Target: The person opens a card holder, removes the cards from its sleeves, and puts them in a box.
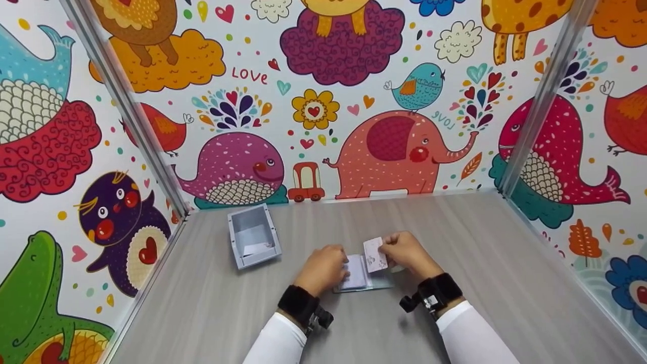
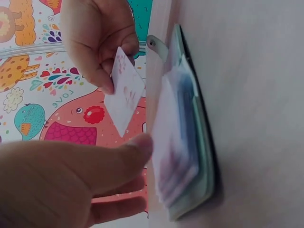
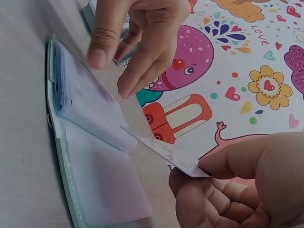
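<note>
A pale green card holder [image 1: 381,281] lies opened on the table, its clear plastic sleeves [image 3: 88,95] stacked on the left side. Between thumb and fingers, my right hand [image 1: 407,250] pinches a white card [image 1: 373,255] with reddish print, held above the holder's right half. My left hand [image 1: 322,269] is at the holder's left edge, holding nothing. In the right wrist view, its thumb and fingers are spread apart over the sleeves. A snap strap [image 2: 157,47] sticks out from the holder's cover in the left wrist view.
A grey open box [image 1: 233,241] stands on the table to the left, with a white card [image 1: 257,248] inside. Behind the table rises a wall with cartoon animals [image 1: 313,146], and side panels in metal frames [image 1: 530,101] flank it.
</note>
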Demonstrator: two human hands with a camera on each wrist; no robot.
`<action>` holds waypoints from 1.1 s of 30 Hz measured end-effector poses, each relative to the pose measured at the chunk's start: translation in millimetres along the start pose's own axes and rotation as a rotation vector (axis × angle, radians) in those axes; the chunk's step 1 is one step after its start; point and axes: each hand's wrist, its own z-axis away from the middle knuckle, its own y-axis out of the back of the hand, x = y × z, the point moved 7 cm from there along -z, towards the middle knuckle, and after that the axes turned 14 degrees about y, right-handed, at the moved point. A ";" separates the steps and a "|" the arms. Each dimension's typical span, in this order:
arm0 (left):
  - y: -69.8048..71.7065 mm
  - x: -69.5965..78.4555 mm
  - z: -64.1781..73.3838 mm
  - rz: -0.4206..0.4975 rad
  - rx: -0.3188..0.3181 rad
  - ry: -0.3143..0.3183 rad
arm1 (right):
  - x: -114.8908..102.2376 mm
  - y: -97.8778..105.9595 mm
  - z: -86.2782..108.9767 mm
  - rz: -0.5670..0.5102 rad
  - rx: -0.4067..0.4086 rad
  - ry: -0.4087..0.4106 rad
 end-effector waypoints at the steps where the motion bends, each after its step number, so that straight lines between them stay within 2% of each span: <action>1: 1.8 -0.2 -0.5 0.002 0.010 -0.001 | -0.9 0.2 -0.1 -0.002 0.002 -0.002; 3: 5.3 -0.2 -1.8 0.010 0.035 -0.007 | -3.7 -0.1 -0.4 -0.010 0.007 0.000; 6: 10.1 -1.5 -3.5 0.083 0.064 -0.007 | -8.7 -1.1 -1.4 -0.024 0.015 0.012; 13: 19.4 -5.4 -7.1 0.476 0.043 0.047 | -20.2 -6.5 -2.2 -0.055 -0.008 0.087; 19: 25.6 -8.7 -9.4 0.671 0.059 0.070 | -27.8 -14.7 -0.9 -0.082 -0.054 0.165; 23: 28.7 -11.4 -8.7 0.785 0.029 0.106 | -32.2 -19.9 0.2 -0.097 -0.081 0.207; 27: 31.6 -13.7 -6.4 0.858 -0.001 0.157 | -35.3 -20.9 0.3 -0.110 -0.077 0.243; 33: 38.1 -9.9 -3.5 0.851 0.014 0.144 | -39.7 -20.3 0.5 -0.143 -0.066 0.296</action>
